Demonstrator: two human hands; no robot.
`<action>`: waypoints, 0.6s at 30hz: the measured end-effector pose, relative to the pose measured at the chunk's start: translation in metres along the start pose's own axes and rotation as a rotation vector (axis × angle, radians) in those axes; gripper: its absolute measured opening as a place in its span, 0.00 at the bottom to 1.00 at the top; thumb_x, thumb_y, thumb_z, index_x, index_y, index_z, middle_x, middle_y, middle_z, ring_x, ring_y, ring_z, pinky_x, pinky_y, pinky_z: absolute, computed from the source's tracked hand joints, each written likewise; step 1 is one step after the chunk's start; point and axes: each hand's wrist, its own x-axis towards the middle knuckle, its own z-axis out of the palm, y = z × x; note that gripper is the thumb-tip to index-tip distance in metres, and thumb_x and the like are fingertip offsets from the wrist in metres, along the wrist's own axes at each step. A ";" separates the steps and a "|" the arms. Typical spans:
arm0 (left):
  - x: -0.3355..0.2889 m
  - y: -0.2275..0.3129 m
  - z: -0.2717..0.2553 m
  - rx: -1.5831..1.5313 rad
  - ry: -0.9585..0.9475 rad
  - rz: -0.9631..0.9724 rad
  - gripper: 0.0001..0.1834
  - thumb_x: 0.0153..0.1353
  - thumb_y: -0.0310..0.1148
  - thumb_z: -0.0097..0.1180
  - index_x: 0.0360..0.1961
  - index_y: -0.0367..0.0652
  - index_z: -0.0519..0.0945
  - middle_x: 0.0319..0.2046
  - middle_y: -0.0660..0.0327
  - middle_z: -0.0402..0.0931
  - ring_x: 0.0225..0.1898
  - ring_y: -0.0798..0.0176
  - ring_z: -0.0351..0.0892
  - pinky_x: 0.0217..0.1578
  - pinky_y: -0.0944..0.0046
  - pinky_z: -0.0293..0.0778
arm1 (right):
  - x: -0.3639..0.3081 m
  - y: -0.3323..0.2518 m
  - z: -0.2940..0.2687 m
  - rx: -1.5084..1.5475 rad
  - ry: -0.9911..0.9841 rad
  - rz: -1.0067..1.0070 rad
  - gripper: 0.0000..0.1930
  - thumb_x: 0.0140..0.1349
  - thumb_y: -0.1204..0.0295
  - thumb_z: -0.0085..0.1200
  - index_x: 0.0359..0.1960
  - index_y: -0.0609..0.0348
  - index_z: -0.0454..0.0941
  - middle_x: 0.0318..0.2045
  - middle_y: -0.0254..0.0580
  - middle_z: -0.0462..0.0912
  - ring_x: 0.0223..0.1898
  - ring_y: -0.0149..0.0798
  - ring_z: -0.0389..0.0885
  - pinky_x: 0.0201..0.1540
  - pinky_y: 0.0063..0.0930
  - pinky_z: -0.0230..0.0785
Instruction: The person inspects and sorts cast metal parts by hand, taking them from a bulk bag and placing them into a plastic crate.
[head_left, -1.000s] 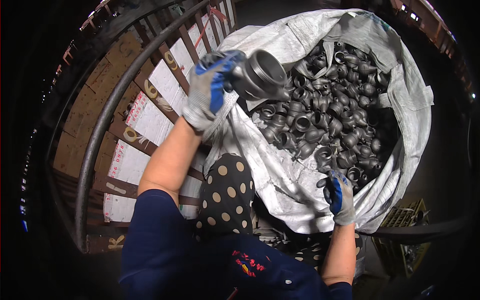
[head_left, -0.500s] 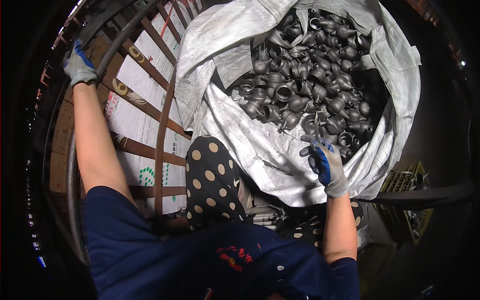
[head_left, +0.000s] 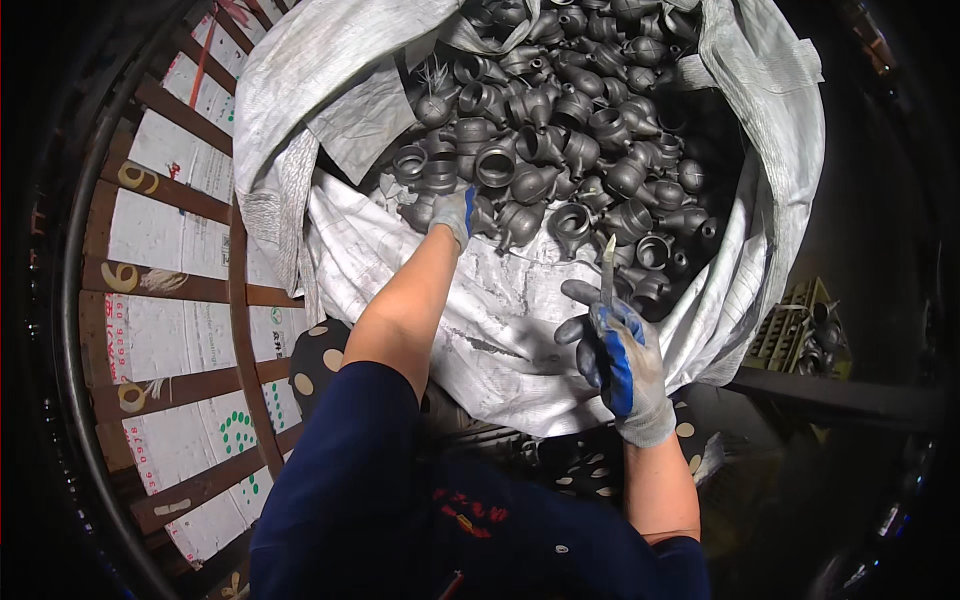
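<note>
A big white woven bag (head_left: pixel 500 330) stands open before me, full of dark grey, hollow metal castings (head_left: pixel 525 180) with round bodies and short necks. My left hand (head_left: pixel 455 212), in a grey and blue glove, reaches in at the near left edge of the pile. It touches the castings there, and its fingers are mostly hidden. Over the bag's near right side, my gloved right hand (head_left: pixel 625 360) is closed round a thin pointed tool (head_left: pixel 608 268), blade-like, with its tip up. Some fingers of that hand stick out to the left.
On the left, a rusty metal-barred cage (head_left: pixel 240 330) holds white cartons (head_left: pixel 180 330) behind a dark curved rail. A yellowish plastic crate (head_left: pixel 785 325) with metal parts stands on the right. A dark bar (head_left: pixel 840 400) runs below the crate.
My left hand has left the cage rail at the far left and gone right into the castings. My right hand still has the tool. The view has shifted, bringing the bag further left.
</note>
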 end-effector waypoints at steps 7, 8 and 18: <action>0.044 -0.074 -0.017 0.036 0.084 0.420 0.14 0.52 0.29 0.61 0.40 0.38 0.80 0.34 0.63 0.79 0.32 0.67 0.75 0.37 0.64 0.72 | -0.001 -0.001 0.002 -0.057 0.023 0.148 0.22 0.68 0.65 0.46 0.55 0.72 0.68 0.27 0.37 0.80 0.16 0.19 0.65 0.19 0.12 0.57; 0.042 -0.075 -0.016 0.049 0.129 0.370 0.14 0.52 0.30 0.62 0.41 0.39 0.79 0.34 0.64 0.79 0.31 0.67 0.74 0.37 0.65 0.72 | -0.001 -0.001 0.002 -0.061 0.020 0.152 0.22 0.68 0.65 0.46 0.55 0.72 0.68 0.27 0.37 0.80 0.16 0.19 0.65 0.19 0.12 0.57; 0.013 -0.034 -0.026 0.085 -0.125 -0.250 0.18 0.60 0.39 0.52 0.50 0.46 0.73 0.45 0.56 0.76 0.44 0.52 0.77 0.43 0.53 0.77 | 0.002 0.007 0.004 -0.064 0.021 0.165 0.18 0.67 0.66 0.48 0.53 0.64 0.74 0.25 0.29 0.79 0.16 0.16 0.67 0.17 0.09 0.58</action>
